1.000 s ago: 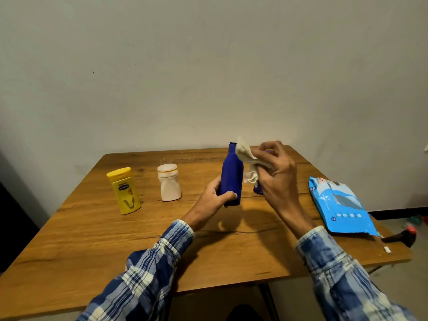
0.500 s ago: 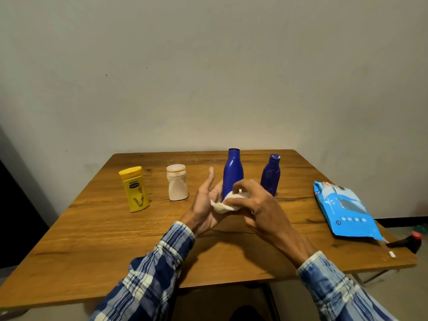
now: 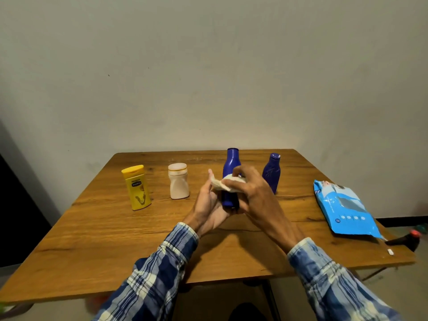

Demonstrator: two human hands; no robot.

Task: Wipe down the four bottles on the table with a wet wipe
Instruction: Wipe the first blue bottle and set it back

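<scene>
White wipe (image 3: 225, 184) pinched by R hand (image 3: 252, 198) against flat L hand (image 3: 207, 205).

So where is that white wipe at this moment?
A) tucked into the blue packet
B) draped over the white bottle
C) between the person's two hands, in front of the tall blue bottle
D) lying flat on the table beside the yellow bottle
C: the wipe is pinched by the right hand against the open left hand, with the tall blue bottle standing behind them.
</scene>
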